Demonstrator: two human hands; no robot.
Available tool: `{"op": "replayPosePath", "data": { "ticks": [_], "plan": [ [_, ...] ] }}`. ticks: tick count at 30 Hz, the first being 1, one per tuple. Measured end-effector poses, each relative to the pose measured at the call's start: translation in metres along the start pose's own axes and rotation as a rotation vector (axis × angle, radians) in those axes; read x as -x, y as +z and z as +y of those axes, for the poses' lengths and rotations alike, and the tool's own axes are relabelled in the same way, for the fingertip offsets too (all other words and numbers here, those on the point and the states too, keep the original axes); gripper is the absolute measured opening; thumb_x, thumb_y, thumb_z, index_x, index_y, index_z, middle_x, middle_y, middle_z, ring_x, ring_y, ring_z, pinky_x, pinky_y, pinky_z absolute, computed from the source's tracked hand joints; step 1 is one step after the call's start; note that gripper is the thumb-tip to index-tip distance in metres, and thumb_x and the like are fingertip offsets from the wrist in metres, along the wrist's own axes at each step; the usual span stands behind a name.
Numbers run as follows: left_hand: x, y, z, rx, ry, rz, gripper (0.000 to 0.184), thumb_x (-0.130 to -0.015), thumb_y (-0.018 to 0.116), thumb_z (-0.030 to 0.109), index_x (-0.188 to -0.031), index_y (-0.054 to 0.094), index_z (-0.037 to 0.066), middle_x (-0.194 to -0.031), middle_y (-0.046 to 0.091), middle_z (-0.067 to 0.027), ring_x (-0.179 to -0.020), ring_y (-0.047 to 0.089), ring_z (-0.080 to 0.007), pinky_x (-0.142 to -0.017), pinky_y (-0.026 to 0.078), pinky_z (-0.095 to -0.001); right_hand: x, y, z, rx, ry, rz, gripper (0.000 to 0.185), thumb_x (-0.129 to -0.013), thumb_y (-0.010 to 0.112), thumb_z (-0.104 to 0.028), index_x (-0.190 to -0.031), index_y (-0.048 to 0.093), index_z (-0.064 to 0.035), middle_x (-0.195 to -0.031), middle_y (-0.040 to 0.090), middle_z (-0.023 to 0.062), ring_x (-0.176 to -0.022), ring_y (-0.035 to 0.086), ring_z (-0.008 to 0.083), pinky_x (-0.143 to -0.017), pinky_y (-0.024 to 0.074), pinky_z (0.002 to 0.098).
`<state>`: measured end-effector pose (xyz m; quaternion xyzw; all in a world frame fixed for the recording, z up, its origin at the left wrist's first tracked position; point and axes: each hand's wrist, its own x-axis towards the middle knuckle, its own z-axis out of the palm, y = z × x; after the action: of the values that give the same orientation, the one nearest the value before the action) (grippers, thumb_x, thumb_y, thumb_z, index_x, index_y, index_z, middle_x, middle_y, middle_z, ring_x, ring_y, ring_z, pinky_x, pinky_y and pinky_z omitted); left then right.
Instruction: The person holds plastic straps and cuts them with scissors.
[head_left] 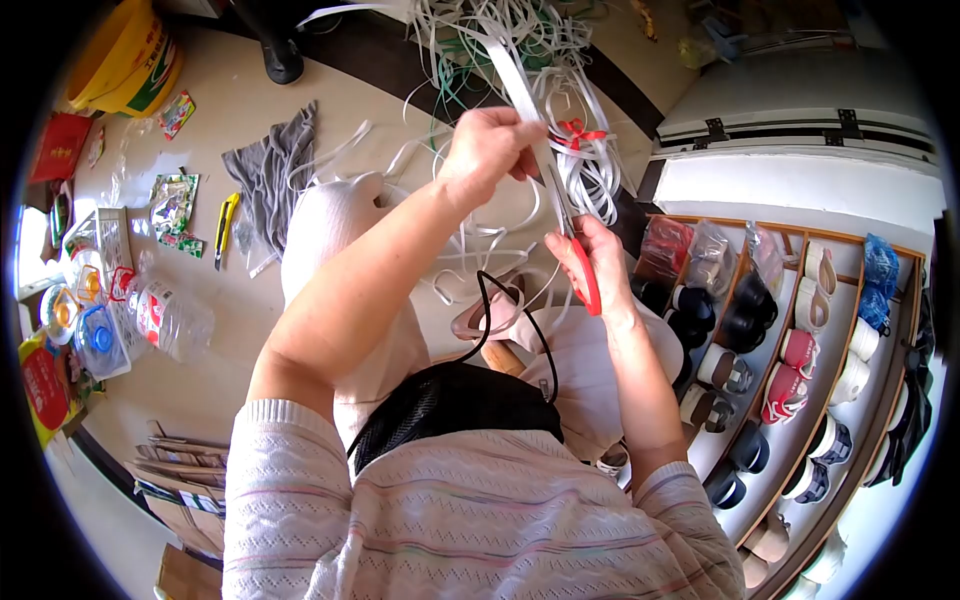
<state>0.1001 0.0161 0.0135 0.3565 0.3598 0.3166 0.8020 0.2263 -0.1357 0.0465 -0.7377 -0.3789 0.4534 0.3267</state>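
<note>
My left hand [487,155] pinches a flat white strap [512,80] that runs up toward a tangled heap. In my right hand [598,262] is a pair of scissors [587,275] with red handles. The scissor blades point up along the strap, close below my left fingers. Whether the blades touch or cut the strap I cannot tell. A heap of white and green strapping [540,40] lies on the floor ahead. A bundle of white strap tied with a red ribbon [580,134] lies right of the blades. Loose strands trail down between my legs.
To the right stands a shoe rack [745,330] filled with shoes. A grey cloth [275,150] and a yellow box cutter [227,222] lie on the floor at left. Plastic bottles [165,315], a yellow bucket [125,60] and folded cardboard [180,480] are further left.
</note>
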Motion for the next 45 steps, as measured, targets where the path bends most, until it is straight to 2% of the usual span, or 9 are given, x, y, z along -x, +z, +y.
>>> {"op": "replayPosePath", "data": {
  "ticks": [3,5,9,18,26,29,34,45],
  "plan": [
    [-0.006,-0.005,0.002,-0.007,0.052,0.027,0.019,-0.081,0.065,0.017,-0.07,0.059,0.003,-0.057,0.056,-0.0045,-0.046,0.054,-0.0119,-0.044,0.043,-0.0242,0.0,-0.005,0.009,0.053,0.049,-0.013,0.033,-0.078,0.072,-0.025,-0.085,0.053,0.0003,-0.062,0.049,-0.004,-0.054,0.039,0.0033,-0.048,0.0321,0.0194],
    [-0.003,-0.002,-0.003,-0.009,0.05,-0.013,0.019,-0.081,0.065,0.016,-0.07,0.059,0.002,-0.057,0.057,-0.0047,-0.046,0.054,-0.0119,-0.044,0.043,-0.0244,-0.001,-0.003,0.009,0.027,-0.011,0.003,0.032,-0.078,0.072,-0.025,-0.085,0.053,0.0003,-0.061,0.048,-0.004,-0.053,0.038,0.0032,-0.048,0.0317,0.0195],
    [0.0,0.002,-0.006,-0.002,0.024,-0.029,0.018,-0.081,0.065,0.015,-0.07,0.059,0.003,-0.057,0.057,-0.0047,-0.046,0.054,-0.0117,-0.043,0.043,-0.024,-0.003,-0.001,0.001,-0.006,-0.043,0.009,0.032,-0.078,0.072,-0.025,-0.085,0.053,0.0001,-0.059,0.048,-0.0041,-0.053,0.037,0.0031,-0.047,0.0308,0.0195],
    [0.0,0.003,-0.013,0.0,-0.036,-0.051,0.018,-0.081,0.065,0.015,-0.069,0.059,0.003,-0.057,0.056,-0.0033,-0.045,0.053,-0.0105,-0.042,0.042,-0.0238,-0.005,-0.007,0.004,0.124,-0.062,-0.004,0.033,-0.078,0.072,-0.024,-0.087,0.054,0.0017,-0.057,0.047,-0.0038,-0.054,0.038,0.0031,-0.047,0.0301,0.0195],
    [0.001,0.005,-0.007,0.029,-0.066,-0.034,0.017,-0.079,0.066,0.015,-0.07,0.059,0.003,-0.056,0.055,-0.0034,-0.046,0.052,-0.0107,-0.043,0.041,-0.0238,-0.011,-0.004,0.008,0.096,-0.081,0.0,0.034,-0.077,0.072,-0.025,-0.087,0.054,0.0022,-0.056,0.046,-0.0042,-0.053,0.037,0.0033,-0.047,0.0301,0.0201],
    [-0.007,-0.006,0.002,0.036,0.022,0.003,0.017,-0.08,0.066,0.015,-0.069,0.058,0.005,-0.057,0.055,-0.0032,-0.047,0.053,-0.0107,-0.044,0.042,-0.0239,-0.008,-0.004,0.006,0.11,-0.064,-0.002,0.034,-0.077,0.072,-0.025,-0.087,0.053,0.0023,-0.056,0.045,-0.0046,-0.053,0.036,0.0035,-0.047,0.0301,0.0204],
    [-0.002,0.0,-0.008,0.052,0.033,-0.026,0.019,-0.08,0.067,0.016,-0.069,0.056,0.005,-0.057,0.057,-0.0041,-0.046,0.054,-0.0119,-0.044,0.043,-0.0242,-0.01,0.002,0.008,0.038,-0.098,0.026,0.034,-0.077,0.073,-0.026,-0.086,0.054,0.0017,-0.056,0.043,-0.0056,-0.052,0.035,0.0036,-0.047,0.0299,0.0203],
    [0.002,0.005,-0.01,0.085,-0.031,-0.029,0.019,-0.079,0.067,0.015,-0.067,0.056,0.005,-0.056,0.055,-0.0038,-0.046,0.052,-0.0115,-0.044,0.042,-0.0247,-0.012,-0.001,0.007,0.051,-0.106,0.0,0.033,-0.078,0.072,-0.024,-0.086,0.053,0.0019,-0.056,0.043,-0.006,-0.052,0.035,0.0026,-0.046,0.0282,0.0198]
  ]
}}
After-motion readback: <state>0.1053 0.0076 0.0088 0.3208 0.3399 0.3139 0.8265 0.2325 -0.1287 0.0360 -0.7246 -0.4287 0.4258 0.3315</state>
